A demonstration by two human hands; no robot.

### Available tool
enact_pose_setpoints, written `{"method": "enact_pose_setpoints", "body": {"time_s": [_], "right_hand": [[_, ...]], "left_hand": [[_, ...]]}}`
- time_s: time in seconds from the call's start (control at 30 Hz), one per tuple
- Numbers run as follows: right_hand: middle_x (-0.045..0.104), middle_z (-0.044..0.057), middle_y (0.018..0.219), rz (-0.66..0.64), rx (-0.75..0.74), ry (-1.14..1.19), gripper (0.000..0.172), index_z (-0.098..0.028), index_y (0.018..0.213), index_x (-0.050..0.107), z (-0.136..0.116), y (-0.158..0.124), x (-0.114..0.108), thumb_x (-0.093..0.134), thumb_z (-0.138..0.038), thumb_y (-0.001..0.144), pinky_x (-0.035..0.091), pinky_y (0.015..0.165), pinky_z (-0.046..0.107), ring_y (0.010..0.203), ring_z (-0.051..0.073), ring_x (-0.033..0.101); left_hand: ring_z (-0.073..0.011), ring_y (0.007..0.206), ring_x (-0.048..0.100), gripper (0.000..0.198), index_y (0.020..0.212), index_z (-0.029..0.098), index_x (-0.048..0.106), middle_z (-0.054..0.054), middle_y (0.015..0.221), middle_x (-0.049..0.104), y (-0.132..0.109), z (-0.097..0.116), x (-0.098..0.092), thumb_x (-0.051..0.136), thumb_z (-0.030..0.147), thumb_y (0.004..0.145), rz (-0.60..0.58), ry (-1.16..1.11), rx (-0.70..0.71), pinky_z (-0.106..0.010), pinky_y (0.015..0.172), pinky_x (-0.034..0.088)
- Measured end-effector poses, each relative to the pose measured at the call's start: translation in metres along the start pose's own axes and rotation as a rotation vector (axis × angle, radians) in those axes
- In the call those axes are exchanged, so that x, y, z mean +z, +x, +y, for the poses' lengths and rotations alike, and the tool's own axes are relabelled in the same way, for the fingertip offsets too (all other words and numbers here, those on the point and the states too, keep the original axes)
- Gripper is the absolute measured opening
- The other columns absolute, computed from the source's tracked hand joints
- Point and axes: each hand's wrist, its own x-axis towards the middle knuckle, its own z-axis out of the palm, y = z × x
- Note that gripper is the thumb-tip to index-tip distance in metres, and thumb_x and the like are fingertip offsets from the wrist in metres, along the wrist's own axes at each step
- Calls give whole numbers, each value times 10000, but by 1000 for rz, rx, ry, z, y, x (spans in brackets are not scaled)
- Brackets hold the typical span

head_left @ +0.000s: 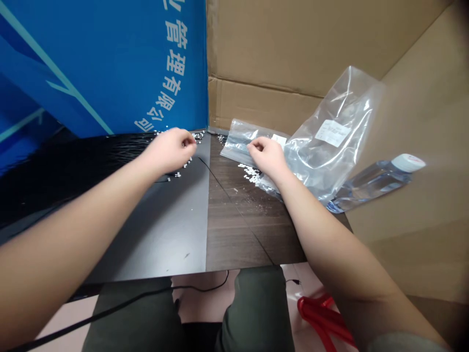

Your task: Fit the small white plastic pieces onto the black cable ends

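Note:
My left hand is closed, thumb and fingertips together, over the white-tipped ends of a large bundle of black wires. Whatever it pinches is too small to make out. With its thumb and index finger together, my right hand hovers by a flat clear bag; anything in that pinch cannot be made out either. Just below it lies a pile of small white pieces, partly covered by the hand. A single thin black wire runs across the table between my hands.
A large labelled clear bag leans at the right beside a tilted water bottle. Cardboard and a blue printed panel wall in the table. A black cable crosses above my legs, and a red stool stands below.

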Motion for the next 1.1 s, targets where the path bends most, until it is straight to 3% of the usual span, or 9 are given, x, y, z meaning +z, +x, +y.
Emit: {"method": "enact_pose_setpoints", "body": {"time_s": [0.1, 0.2, 0.33, 0.47, 0.57, 0.67, 0.97, 1.1], "right_hand": [[749, 62, 888, -117, -36, -33, 108, -207, 866, 709, -1, -3, 1, 635, -280, 896, 458, 782, 368, 819, 217, 642], [753, 51, 871, -247, -95, -65, 122, -206, 886, 736, -7, -7, -1, 638, -276, 905, 451, 758, 356, 802, 207, 648], [747, 42, 854, -339, -142, -124, 146, -216, 859, 735, -24, -17, 2, 665, -325, 925, 424, 729, 352, 774, 202, 634], [746, 40, 876, -399, -160, -140, 193, -231, 884, 720, -45, -34, 24, 673, -407, 948, 405, 703, 344, 802, 212, 637], [758, 72, 999, -381, -162, -201, 279, -228, 925, 697, -55, -46, 43, 693, -506, 945, 408, 706, 347, 864, 238, 656], [769, 109, 1043, -378, -80, -316, 238, -223, 913, 672, -58, -50, 52, 686, -456, 961, 404, 701, 357, 886, 271, 683], [782, 158, 1009, -406, 17, -420, 179, -228, 855, 599, -56, -49, 49, 598, -331, 1001, 385, 699, 384, 920, 332, 723], [763, 123, 930, -333, 91, -293, 187, -240, 852, 572, -53, -46, 43, 599, -351, 1000, 382, 683, 370, 865, 304, 690]], "left_hand": [[-249, 792, 645, 176, 832, 219, 744, -60, 835, 737, -16, 32, 17, 644, 347, 901, -86, -150, 30, -346, 799, 481], [-235, 765, 630, 219, 846, 220, 749, -54, 834, 751, -30, 43, 29, 624, 387, 913, -28, -223, 57, -329, 751, 453], [-210, 707, 583, 224, 821, 217, 723, -39, 783, 722, -35, 30, 34, 624, 397, 911, 40, -264, 7, -318, 707, 415], [-186, 677, 554, 188, 850, 209, 682, -20, 757, 681, -28, 10, 32, 612, 372, 911, 193, -366, -150, -300, 677, 399], [-192, 726, 580, 129, 875, 206, 673, -29, 808, 698, -22, -1, 31, 618, 322, 888, 260, -359, -169, -301, 711, 412], [-207, 746, 593, 105, 860, 209, 681, -37, 818, 709, -20, -5, 32, 629, 301, 865, 239, -325, -172, -311, 724, 420], [-181, 671, 568, 66, 832, 202, 663, -10, 743, 663, -22, -1, 33, 658, 268, 830, 211, -470, -245, -307, 691, 421], [-170, 724, 586, 117, 931, 204, 639, -21, 844, 662, -22, 6, 34, 678, 272, 845, 311, -622, -294, -281, 677, 433]]}}
